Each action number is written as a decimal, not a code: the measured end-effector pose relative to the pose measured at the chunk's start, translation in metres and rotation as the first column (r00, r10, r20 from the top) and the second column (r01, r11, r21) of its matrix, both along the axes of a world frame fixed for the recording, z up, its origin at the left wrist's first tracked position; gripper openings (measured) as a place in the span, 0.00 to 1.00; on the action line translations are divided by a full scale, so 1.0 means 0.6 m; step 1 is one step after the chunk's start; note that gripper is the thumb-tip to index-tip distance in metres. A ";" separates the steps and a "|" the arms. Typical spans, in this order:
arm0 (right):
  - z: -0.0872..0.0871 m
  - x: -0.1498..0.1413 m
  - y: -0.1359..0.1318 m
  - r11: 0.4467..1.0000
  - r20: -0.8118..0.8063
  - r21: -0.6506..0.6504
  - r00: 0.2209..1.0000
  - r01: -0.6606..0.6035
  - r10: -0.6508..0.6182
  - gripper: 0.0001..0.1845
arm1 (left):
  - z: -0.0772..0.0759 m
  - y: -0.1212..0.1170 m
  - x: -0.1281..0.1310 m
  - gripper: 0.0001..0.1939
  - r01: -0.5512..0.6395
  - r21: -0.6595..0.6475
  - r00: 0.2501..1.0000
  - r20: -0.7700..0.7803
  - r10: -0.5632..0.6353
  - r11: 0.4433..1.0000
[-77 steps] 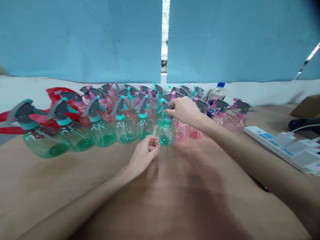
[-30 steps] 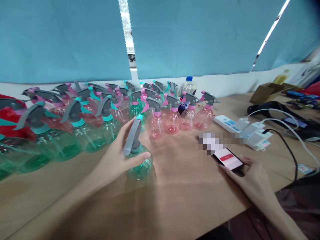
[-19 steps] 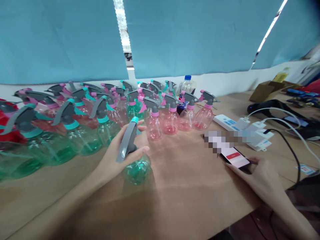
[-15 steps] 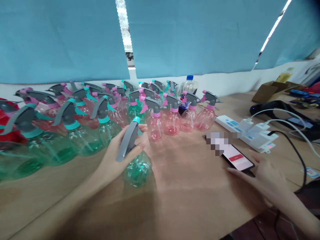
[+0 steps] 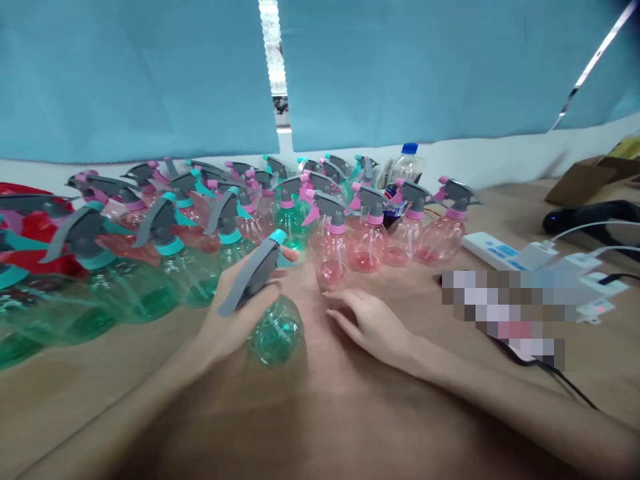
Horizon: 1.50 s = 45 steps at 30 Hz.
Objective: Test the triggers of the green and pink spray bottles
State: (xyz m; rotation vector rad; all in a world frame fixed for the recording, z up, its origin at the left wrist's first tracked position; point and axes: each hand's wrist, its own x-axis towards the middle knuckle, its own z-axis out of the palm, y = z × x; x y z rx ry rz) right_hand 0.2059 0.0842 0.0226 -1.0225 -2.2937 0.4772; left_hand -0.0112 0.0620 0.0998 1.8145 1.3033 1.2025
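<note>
Green bottle in left hand.

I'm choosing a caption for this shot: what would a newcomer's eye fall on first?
Probably the green and pink spray bottles massed along the back and left of the table. Nearer, the left hand holds a green bottle, the right hand close by. Behind spreads a blue sheet.

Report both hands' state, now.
Left hand: closed around the neck of a clear green spray bottle with a grey trigger head.
Right hand: open, fingers slightly curled, holding nothing.
</note>
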 end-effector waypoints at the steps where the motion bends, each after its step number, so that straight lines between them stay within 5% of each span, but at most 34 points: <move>1: -0.011 -0.012 0.003 1.000 0.006 0.009 1.000 -0.028 0.028 0.14 | -0.002 0.000 -0.005 0.21 0.000 -0.004 1.000 -0.002 0.000 1.000; 6: -0.046 -0.045 0.017 0.983 0.036 0.092 0.987 -0.157 0.154 0.15 | -0.006 0.001 -0.012 0.19 -0.012 -0.007 1.000 -0.025 0.012 1.000; 14: -0.061 -0.059 0.045 0.943 0.120 0.157 0.954 -0.293 0.277 0.19 | 0.002 -0.001 -0.006 0.16 0.023 0.127 0.999 -0.042 -0.018 0.992; 22: -0.060 -0.055 0.044 0.949 0.125 0.109 0.951 -0.296 0.283 0.21 | 0.001 0.007 -0.011 0.08 0.114 0.159 0.992 -0.067 -0.104 0.981; 29: -0.061 -0.055 0.042 0.950 0.115 0.101 0.952 -0.295 0.283 0.21 | -0.001 0.006 -0.013 0.06 0.078 0.144 0.990 -0.131 -0.059 0.987; 35: -0.059 -0.054 0.042 0.952 0.125 0.098 0.953 -0.290 0.277 0.21 | -0.011 0.008 -0.014 0.13 0.112 0.102 0.993 -0.036 -0.109 0.988; 45: -0.060 -0.055 0.043 0.950 0.124 0.102 0.951 -0.296 0.283 0.21 | -0.011 0.000 -0.013 0.18 0.009 0.117 0.995 -0.099 0.003 0.993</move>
